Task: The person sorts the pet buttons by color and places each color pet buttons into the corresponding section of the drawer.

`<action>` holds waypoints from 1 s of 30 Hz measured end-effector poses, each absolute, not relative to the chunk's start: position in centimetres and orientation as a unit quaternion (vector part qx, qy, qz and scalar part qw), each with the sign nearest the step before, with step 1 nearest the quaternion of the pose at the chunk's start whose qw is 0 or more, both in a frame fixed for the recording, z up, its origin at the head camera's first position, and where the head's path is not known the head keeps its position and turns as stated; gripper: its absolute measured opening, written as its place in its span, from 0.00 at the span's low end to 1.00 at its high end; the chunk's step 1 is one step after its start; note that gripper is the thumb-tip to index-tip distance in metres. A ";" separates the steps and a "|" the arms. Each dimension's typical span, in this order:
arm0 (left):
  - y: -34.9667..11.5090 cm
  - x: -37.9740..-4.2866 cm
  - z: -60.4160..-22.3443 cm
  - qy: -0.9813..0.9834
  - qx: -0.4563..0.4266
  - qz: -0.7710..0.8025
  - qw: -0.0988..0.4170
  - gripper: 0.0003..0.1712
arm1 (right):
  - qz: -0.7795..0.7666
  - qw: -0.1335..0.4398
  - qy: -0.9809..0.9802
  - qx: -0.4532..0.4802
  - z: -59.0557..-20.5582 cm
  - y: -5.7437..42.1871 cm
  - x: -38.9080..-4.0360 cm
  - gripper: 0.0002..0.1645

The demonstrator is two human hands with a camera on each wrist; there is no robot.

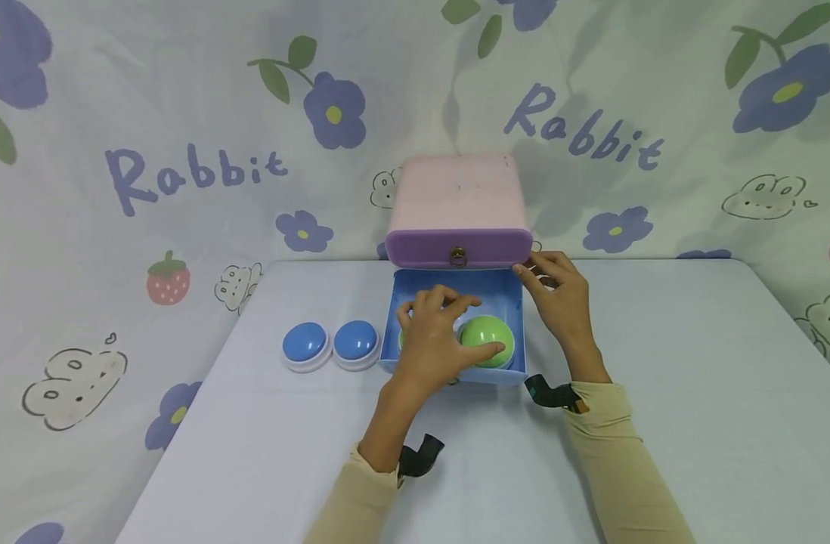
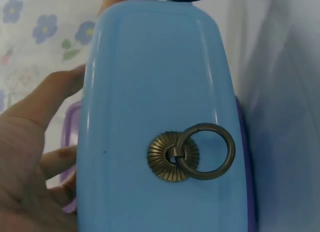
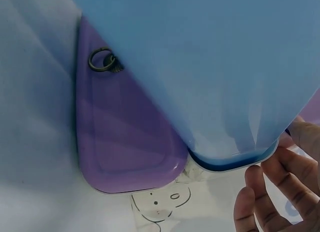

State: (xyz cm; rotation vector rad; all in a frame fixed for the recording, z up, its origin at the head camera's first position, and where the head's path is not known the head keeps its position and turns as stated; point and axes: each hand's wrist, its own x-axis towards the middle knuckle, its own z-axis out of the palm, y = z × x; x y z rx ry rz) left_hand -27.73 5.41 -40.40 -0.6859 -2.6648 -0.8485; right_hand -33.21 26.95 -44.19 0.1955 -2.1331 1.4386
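My left hand (image 1: 432, 340) is over the pulled-out light-blue drawer (image 1: 500, 376), with its thumb and forefinger spread across a green-domed push button (image 1: 486, 332) inside. A little more green shows at the drawer's left, mostly hidden by that hand. In the left wrist view the drawer's front, with its brass ring pull (image 2: 206, 152), covers much of the hand. At the far right corner, my right hand (image 1: 561, 298) grips the edge of a pink drawer box (image 1: 459, 193), thumb in front and fingers along the side.
Two blue-domed push buttons (image 1: 305, 341) with white bases stand on the white table (image 1: 252, 453) left of the drawer. Above it, a purple drawer (image 1: 422, 249) with a ring pull is closed. Behind the box hangs a printed cloth (image 1: 218, 91).
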 end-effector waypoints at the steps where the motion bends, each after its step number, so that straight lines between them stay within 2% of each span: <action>1: 5.2 -27.6 -40.4 -0.909 -0.237 -0.311 0.141 0.33 | 0.537 0.278 -0.793 0.076 -44.2 26.9 -33.2 0.22; 6: 3.6 -25.9 -40.4 -0.846 -0.249 -0.431 0.190 0.14 | 0.535 0.279 -0.794 0.072 -44.3 26.7 -33.2 0.22; 9: 2.3 -24.5 -40.8 -0.819 -0.247 -0.473 0.211 0.09 | 0.528 0.276 -0.801 0.062 -44.3 26.7 -33.3 0.23; 17: 0.3 -21.9 -43.6 -0.814 -0.215 -0.496 0.214 0.09 | 0.517 0.269 -0.811 0.046 -44.4 27.1 -33.4 0.24; 21: 0.2 -21.1 -45.6 -0.823 -0.177 -0.505 0.193 0.09 | 0.518 0.269 -0.811 0.047 -44.4 27.0 -33.3 0.24; 27: 0.8 -20.7 -47.8 -0.842 -0.137 -0.500 0.149 0.14 | 0.524 0.274 -0.805 0.050 -44.3 26.9 -33.2 0.23; 30: 1.2 -20.9 -48.4 -0.833 -0.122 -0.525 0.128 0.12 | 0.524 0.276 -0.804 0.053 -44.2 26.8 -33.1 0.22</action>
